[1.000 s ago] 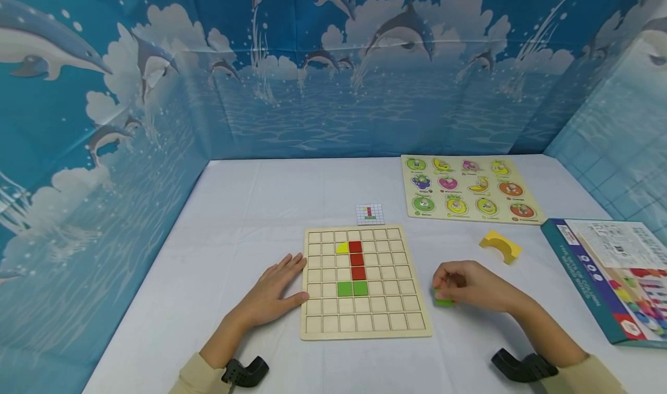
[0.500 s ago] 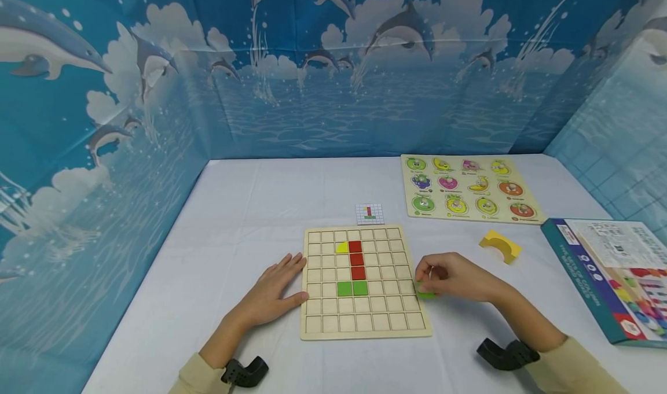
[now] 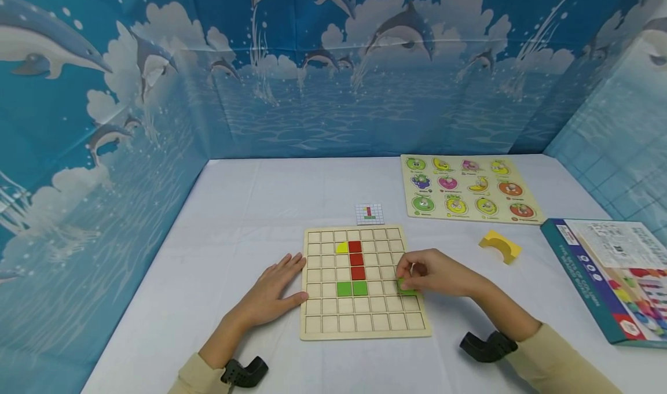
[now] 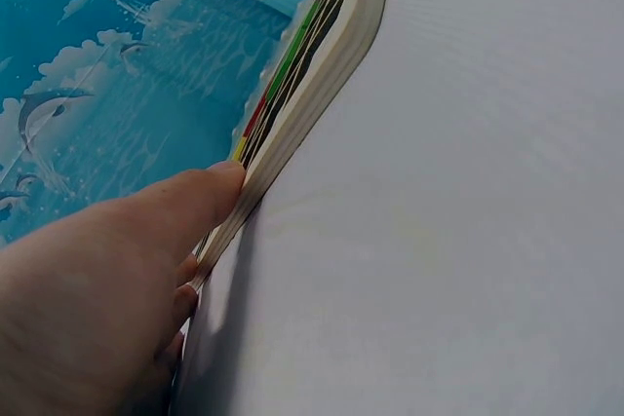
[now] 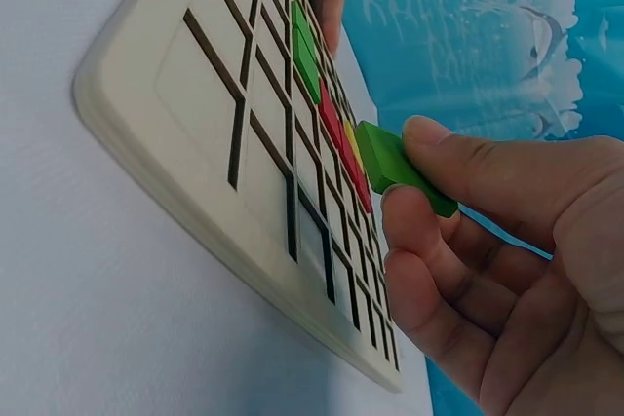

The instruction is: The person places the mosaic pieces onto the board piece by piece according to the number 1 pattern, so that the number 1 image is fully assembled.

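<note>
So my right hand [image 3: 438, 275] has its grip pinched on a small green tile [image 3: 405, 286], thumb on top and fingers curled under, held just above the right side of the wooden grid board [image 3: 365, 324]. My left hand [image 3: 276, 293] lies flat with straight fingers, nothing in it, thumb tip touching the board's left edge. On the board there's a red column of three tiles [image 3: 356, 260], a yellow quarter-round piece [image 3: 341, 247] touching the top one on its left, and two green tiles [image 3: 352, 288] side by side under the column. Just behind the board lies a little pattern card [image 3: 370, 213] showing a similar red and green figure. Further back right is a fruit peg puzzle [image 3: 469, 192]; the labels are too small to read. A yellow arch block [image 3: 500, 245] lies between that and the blue box [image 3: 573, 255] at the worktop's right edge; its print isn't legible either. Everything's on a white worktop [image 3: 208, 278] with dolphin backdrops around it.
</note>
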### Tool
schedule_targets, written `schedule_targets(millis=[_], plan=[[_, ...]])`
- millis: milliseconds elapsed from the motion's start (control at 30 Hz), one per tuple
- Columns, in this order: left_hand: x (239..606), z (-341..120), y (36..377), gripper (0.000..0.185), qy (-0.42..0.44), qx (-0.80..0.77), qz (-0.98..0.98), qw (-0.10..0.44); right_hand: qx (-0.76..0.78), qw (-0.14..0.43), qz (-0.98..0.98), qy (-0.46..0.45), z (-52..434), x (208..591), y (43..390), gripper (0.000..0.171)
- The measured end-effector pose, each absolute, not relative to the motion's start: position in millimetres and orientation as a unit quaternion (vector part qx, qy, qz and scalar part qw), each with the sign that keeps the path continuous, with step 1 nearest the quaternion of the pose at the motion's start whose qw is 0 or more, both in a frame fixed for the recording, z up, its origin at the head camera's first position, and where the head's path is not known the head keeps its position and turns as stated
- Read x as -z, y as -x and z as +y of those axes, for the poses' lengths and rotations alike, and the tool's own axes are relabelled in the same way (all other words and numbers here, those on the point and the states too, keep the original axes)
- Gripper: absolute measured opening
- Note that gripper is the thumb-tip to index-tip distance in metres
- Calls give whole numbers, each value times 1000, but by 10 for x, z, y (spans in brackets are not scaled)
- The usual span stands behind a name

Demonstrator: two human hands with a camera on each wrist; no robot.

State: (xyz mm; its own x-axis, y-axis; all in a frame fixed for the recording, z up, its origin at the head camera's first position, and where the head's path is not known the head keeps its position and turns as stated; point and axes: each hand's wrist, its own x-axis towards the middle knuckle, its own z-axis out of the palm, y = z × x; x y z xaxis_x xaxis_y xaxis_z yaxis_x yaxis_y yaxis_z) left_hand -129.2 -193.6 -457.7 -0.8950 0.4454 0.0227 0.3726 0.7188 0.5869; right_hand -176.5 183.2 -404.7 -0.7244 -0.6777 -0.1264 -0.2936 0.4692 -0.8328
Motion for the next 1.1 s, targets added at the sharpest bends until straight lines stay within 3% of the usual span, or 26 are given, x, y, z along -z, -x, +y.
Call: schedule_targets(millis=[700,1100], plan=[[4586,-1921,1304,75,-214,-302,926,67,436,211,805,343,1510,4210,1831,13],[4584,-1921,1296,75,-215,-306,925,66,445,224,803,327,1403,4253,1822,16]])
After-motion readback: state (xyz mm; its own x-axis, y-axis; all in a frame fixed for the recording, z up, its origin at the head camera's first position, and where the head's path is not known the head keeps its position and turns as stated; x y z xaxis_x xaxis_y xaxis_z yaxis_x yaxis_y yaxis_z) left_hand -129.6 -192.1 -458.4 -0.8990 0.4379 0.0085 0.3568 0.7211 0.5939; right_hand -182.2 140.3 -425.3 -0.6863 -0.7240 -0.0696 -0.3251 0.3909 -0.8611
